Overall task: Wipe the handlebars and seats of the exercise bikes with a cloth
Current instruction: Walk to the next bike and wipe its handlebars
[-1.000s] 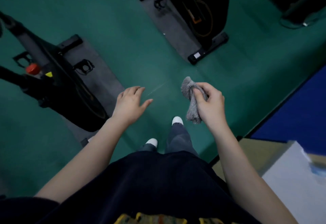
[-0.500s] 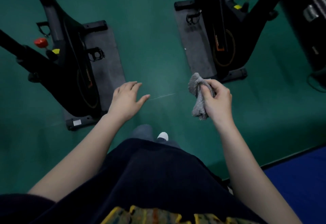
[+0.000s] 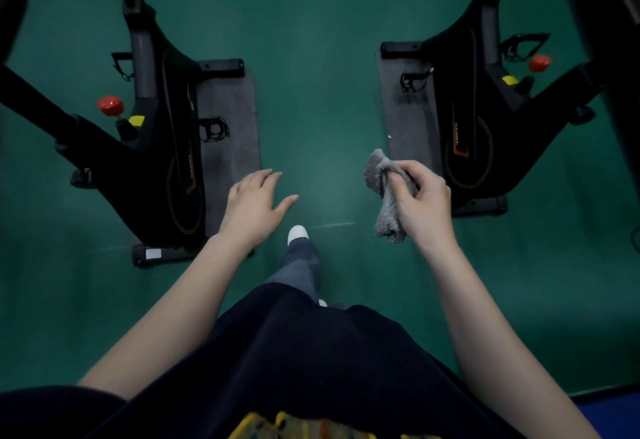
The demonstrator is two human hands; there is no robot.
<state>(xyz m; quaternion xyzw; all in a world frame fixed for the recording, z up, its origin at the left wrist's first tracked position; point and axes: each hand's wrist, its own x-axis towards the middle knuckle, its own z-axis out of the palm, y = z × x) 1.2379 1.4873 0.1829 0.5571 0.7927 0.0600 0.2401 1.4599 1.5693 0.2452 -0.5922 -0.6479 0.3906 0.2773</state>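
Two black exercise bikes stand on grey mats on the green floor: the left bike (image 3: 156,148) and the right bike (image 3: 485,134). Each has a red knob. Their handlebars and seats are mostly out of frame; a dark rounded part shows at the top left edge. My right hand (image 3: 420,203) grips a crumpled grey cloth (image 3: 386,193), held in the air between the bikes. My left hand (image 3: 254,205) hovers with fingers spread and holds nothing. Neither hand touches a bike.
An aisle of green floor (image 3: 318,99) runs between the bikes, and my white shoe (image 3: 297,232) steps into it. Pedals stick out toward the aisle from the left bike (image 3: 213,129) and the right bike (image 3: 414,80). Dark equipment (image 3: 616,40) stands at the right edge.
The view has swung left and forward: both bikes now stand on either side of me, the white box and blue mat have left the frame. My hands keep their pose, cloth still held.
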